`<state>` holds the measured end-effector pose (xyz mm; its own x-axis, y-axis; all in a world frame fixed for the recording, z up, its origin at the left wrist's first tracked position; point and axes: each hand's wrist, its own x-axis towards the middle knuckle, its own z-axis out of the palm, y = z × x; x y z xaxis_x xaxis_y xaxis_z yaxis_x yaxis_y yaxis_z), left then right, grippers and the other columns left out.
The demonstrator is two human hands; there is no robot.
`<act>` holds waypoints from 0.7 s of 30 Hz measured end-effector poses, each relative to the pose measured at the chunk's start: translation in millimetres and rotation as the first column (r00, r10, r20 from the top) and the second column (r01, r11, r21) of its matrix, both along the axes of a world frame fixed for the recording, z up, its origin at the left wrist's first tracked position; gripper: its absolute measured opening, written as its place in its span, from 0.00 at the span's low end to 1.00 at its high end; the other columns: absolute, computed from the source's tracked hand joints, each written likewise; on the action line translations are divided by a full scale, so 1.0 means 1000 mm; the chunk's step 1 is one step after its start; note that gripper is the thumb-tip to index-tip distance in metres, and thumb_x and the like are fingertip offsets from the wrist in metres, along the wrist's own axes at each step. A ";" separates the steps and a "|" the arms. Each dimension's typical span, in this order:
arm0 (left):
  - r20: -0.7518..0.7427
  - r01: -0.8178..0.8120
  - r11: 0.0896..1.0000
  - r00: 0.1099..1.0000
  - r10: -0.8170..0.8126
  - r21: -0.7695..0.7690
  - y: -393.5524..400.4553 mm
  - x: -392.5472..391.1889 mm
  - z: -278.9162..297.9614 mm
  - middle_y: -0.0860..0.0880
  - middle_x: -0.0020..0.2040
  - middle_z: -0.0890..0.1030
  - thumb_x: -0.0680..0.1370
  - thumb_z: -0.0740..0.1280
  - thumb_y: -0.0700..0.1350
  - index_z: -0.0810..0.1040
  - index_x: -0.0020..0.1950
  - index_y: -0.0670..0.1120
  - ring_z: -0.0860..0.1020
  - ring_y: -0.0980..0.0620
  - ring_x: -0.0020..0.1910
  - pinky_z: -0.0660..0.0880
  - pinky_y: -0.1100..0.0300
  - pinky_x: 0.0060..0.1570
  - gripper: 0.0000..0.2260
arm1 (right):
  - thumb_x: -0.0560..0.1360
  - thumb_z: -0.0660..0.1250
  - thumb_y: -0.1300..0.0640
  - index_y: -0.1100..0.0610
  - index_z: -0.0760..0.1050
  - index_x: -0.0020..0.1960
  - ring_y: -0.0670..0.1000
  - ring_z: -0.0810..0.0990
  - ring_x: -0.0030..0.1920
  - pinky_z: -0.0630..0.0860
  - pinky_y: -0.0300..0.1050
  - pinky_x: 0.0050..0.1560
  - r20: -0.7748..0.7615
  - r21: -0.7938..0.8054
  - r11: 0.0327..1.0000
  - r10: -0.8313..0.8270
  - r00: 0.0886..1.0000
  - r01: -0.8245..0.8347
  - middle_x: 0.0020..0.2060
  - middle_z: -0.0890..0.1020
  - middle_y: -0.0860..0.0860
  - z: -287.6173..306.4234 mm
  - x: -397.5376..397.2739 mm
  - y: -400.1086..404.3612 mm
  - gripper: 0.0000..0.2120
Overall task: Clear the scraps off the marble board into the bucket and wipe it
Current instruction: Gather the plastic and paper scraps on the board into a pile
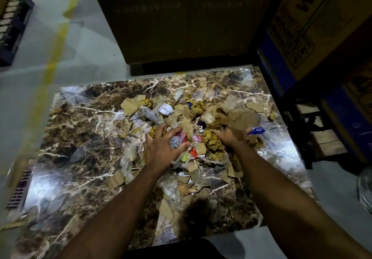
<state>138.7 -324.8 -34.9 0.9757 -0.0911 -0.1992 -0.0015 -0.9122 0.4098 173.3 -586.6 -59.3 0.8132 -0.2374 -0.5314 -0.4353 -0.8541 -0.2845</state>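
Scraps (193, 129) bunched on marble board (80, 129); left hand (161, 145) curled round wrappers, right hand (231, 137) clutching paper; best gathered inward before lifting.

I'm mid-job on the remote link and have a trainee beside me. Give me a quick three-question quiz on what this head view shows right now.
1. True or false: the marble board is already free of scraps.
2. Multiple choice: the left hand is
A. resting flat on bare marble
B. closing round crumpled plastic wrappers
C. holding a cloth
3. Short answer: which hand is nearest the blue wrapper?

Key
1. False: torn cardboard pieces and wrappers lie in a pile across the middle of it.
2. B.
3. The right hand; it digs into the brown paper scraps beside that wrapper.
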 end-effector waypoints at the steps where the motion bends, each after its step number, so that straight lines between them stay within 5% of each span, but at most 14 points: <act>1: -0.006 0.000 1.000 1.000 0.000 0.000 0.000 0.000 0.001 0.58 0.78 0.58 0.68 0.60 0.78 0.64 0.71 0.72 0.62 0.39 0.74 0.61 0.40 0.69 0.32 | 0.75 0.65 0.31 0.48 0.71 0.71 0.61 0.68 0.72 0.66 0.57 0.73 0.101 0.025 1.000 0.006 0.995 -0.009 0.75 0.68 0.57 0.002 -0.002 0.001 0.31; 3: -0.008 0.000 1.000 1.000 0.000 -0.006 0.000 -0.001 0.002 0.58 0.78 0.58 0.68 0.60 0.78 0.64 0.72 0.72 0.62 0.39 0.75 0.60 0.39 0.70 0.33 | 0.71 0.69 0.32 0.38 0.73 0.63 0.61 0.69 0.68 0.74 0.59 0.65 0.276 0.035 0.999 -0.034 0.961 0.026 0.73 0.67 0.54 0.007 -0.001 0.002 0.24; 7: -0.007 0.001 1.000 1.000 -0.002 -0.031 -0.001 -0.002 0.005 0.57 0.78 0.59 0.69 0.61 0.76 0.66 0.72 0.71 0.61 0.38 0.75 0.59 0.38 0.71 0.32 | 0.73 0.75 0.58 0.49 0.80 0.49 0.62 0.72 0.69 0.77 0.53 0.63 0.347 0.277 0.959 -0.157 0.925 0.059 0.70 0.72 0.59 0.025 -0.002 0.011 0.07; 12: -0.020 -0.002 0.999 1.000 0.002 -0.032 -0.001 -0.002 0.004 0.58 0.78 0.59 0.68 0.61 0.77 0.65 0.71 0.71 0.59 0.36 0.75 0.61 0.35 0.71 0.33 | 0.62 0.78 0.51 0.41 0.80 0.40 0.56 0.74 0.66 0.71 0.51 0.67 0.399 0.436 0.896 -0.278 0.874 0.086 0.62 0.80 0.53 0.045 -0.001 0.026 0.10; 14: -0.023 0.000 1.000 1.000 0.000 -0.010 -0.001 -0.001 0.004 0.58 0.77 0.58 0.69 0.62 0.76 0.64 0.72 0.71 0.61 0.37 0.73 0.65 0.40 0.68 0.32 | 0.66 0.78 0.52 0.45 0.82 0.42 0.51 0.76 0.61 0.69 0.44 0.60 0.454 0.500 0.866 -0.261 0.852 -0.001 0.55 0.82 0.49 0.059 -0.011 0.042 0.07; 17: -0.042 -0.007 1.000 0.999 0.007 -0.004 -0.001 0.000 0.003 0.55 0.78 0.59 0.70 0.61 0.76 0.63 0.74 0.66 0.60 0.36 0.73 0.64 0.39 0.68 0.35 | 0.74 0.72 0.47 0.51 0.83 0.46 0.50 0.77 0.55 0.75 0.54 0.60 0.455 0.582 0.805 -0.207 0.866 -0.113 0.49 0.80 0.43 0.068 -0.030 0.077 0.08; 21: -0.107 -0.051 0.999 0.993 0.049 -0.017 -0.003 0.000 0.007 0.53 0.80 0.57 0.73 0.63 0.69 0.60 0.75 0.59 0.59 0.35 0.74 0.64 0.38 0.70 0.34 | 0.77 0.57 0.36 0.41 0.76 0.60 0.55 0.75 0.60 0.73 0.60 0.63 0.487 0.556 0.822 -0.198 0.851 -0.127 0.58 0.78 0.49 0.062 -0.051 0.129 0.18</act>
<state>139.1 -327.5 -28.2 0.9525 -0.0476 -0.3008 0.0885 -0.9018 0.4229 122.0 -457.9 2.7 0.9929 -0.0720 -0.0946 -0.1173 -0.4638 -0.8782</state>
